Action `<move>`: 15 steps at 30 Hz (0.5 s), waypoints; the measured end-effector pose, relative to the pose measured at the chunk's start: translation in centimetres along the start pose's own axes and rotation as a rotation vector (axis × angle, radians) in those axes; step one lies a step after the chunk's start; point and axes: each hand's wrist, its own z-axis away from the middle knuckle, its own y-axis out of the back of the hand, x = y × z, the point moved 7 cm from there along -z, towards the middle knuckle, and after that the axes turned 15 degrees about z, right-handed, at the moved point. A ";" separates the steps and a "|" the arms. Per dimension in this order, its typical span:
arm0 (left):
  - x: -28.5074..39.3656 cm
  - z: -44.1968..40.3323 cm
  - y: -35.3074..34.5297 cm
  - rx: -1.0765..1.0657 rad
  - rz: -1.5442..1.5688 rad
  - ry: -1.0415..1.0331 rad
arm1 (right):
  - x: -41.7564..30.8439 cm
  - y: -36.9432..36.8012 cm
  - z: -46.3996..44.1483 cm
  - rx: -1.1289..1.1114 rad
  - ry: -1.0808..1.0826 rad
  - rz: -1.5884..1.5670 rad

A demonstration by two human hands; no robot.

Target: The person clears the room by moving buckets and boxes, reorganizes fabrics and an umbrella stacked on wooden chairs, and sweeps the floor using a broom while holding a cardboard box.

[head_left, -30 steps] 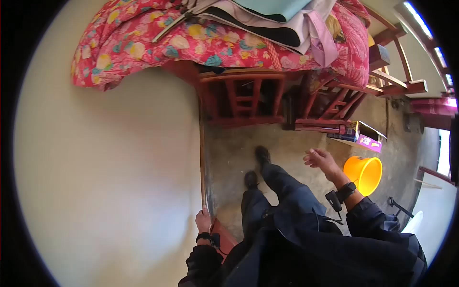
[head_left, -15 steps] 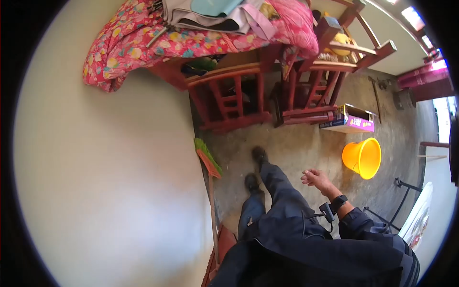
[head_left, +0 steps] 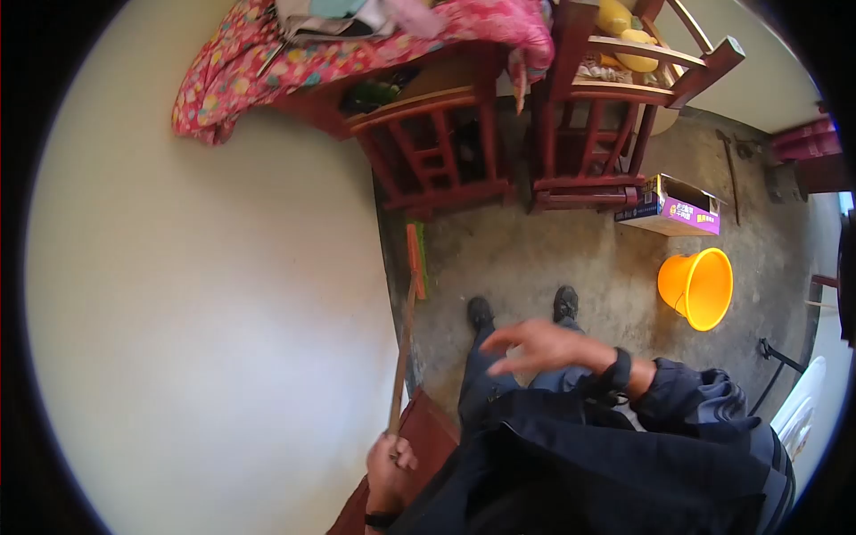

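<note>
My left hand (head_left: 390, 456) is wrapped around the wooden handle of a broom (head_left: 404, 357) beside the white wall. The orange broom head (head_left: 415, 254) with green bristles is at the far end of the handle, beyond my feet and close to the foot of the wall. In front of my body, my right hand (head_left: 535, 346) reaches leftward with its fingers apart, holding nothing and a little short of the handle. A dark band sits on each wrist.
Beyond my shoes (head_left: 479, 312) stand red wooden chairs (head_left: 437, 156), with a flowered pink quilt (head_left: 357, 71) above them. To the right on the concrete floor are an open purple carton (head_left: 673, 214) and a yellow bucket (head_left: 697, 290). A reddish panel (head_left: 428, 419) lies near my left arm.
My left hand has come into view and taken hold of the broom handle. The broom head has shifted and turned. My right hand has swung left, and my feet have moved apart.
</note>
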 end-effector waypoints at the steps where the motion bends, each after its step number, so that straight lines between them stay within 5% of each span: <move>1: -0.7 0.9 -1.9 0.030 0.040 -0.046 | -1.8 -0.7 -0.1 -0.032 0.110 0.048; 4: -3.1 2.8 -7.4 0.042 0.094 -0.130 | -5.3 -2.8 0.8 -0.165 0.319 0.034; 7: -6.5 3.0 -15.3 -0.062 -0.102 -0.201 | -5.8 -1.6 2.9 0.153 0.438 0.075; 15: -9.4 -0.4 -24.6 -0.418 -0.357 -0.223 | 1.6 0.1 3.6 0.279 0.252 0.082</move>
